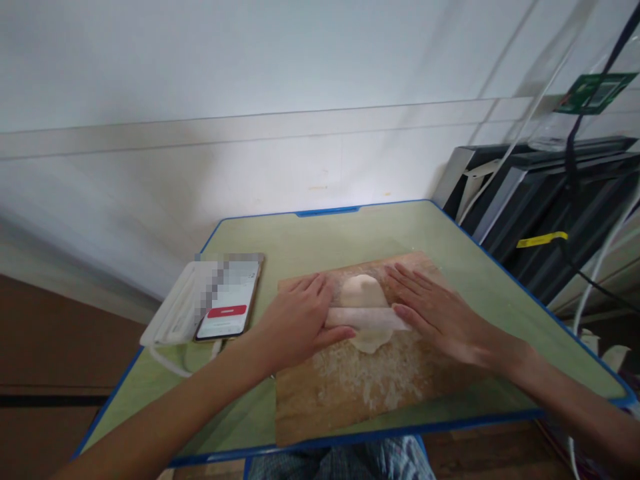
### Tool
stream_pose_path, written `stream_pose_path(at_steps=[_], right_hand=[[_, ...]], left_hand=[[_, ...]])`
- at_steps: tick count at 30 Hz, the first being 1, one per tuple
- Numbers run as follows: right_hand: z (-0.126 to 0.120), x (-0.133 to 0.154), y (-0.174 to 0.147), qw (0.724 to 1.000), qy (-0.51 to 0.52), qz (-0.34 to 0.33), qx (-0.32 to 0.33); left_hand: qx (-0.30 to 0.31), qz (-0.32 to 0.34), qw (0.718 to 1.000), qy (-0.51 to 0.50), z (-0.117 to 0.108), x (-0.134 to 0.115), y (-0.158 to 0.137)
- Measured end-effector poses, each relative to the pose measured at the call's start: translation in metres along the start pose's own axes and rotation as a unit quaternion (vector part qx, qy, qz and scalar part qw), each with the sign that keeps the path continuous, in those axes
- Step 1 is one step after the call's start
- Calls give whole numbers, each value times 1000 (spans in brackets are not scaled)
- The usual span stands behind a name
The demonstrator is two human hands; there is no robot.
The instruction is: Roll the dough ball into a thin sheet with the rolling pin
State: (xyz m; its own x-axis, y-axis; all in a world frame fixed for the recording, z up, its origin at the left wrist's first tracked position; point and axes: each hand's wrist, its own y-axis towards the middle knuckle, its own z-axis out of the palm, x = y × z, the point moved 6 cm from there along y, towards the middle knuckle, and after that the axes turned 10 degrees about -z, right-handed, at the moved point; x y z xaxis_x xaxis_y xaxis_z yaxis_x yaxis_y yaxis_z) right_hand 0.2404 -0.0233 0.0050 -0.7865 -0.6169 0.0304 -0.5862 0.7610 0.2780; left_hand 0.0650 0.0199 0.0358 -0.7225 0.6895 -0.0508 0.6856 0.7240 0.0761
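A pale rolling pin (367, 319) lies crosswise over a flattened piece of white dough (364, 291). The dough shows above and below the pin. My left hand (300, 317) rests on the pin's left end, fingers stretched out and thumb alongside the dough. On the right end, my right hand (435, 307) lies flat, its fingers spread and its thumb touching the pin. Both ends of the pin are hidden beneath my palms. Under everything is a wooden board (305, 413), dusted with flour (380, 380) mostly on the near side.
The board sits on a small green table (250, 233) with a blue rim, against a white wall. Left of the board, a phone (227, 320) leans on a white case (173, 313) with a white cable. Dark flat panels (530, 200) and hanging cables stand beyond the right edge.
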Motion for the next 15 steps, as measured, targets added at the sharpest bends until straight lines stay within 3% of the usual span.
stream_pose_path(at_steps=[6, 15], right_hand=[[-7, 18, -12, 997, -76, -5, -34], [-12, 38, -18, 991, -129, -6, -14]], left_hand=[[12, -14, 999, -29, 2, -6, -13], [26, -28, 999, -12, 6, -14, -29]])
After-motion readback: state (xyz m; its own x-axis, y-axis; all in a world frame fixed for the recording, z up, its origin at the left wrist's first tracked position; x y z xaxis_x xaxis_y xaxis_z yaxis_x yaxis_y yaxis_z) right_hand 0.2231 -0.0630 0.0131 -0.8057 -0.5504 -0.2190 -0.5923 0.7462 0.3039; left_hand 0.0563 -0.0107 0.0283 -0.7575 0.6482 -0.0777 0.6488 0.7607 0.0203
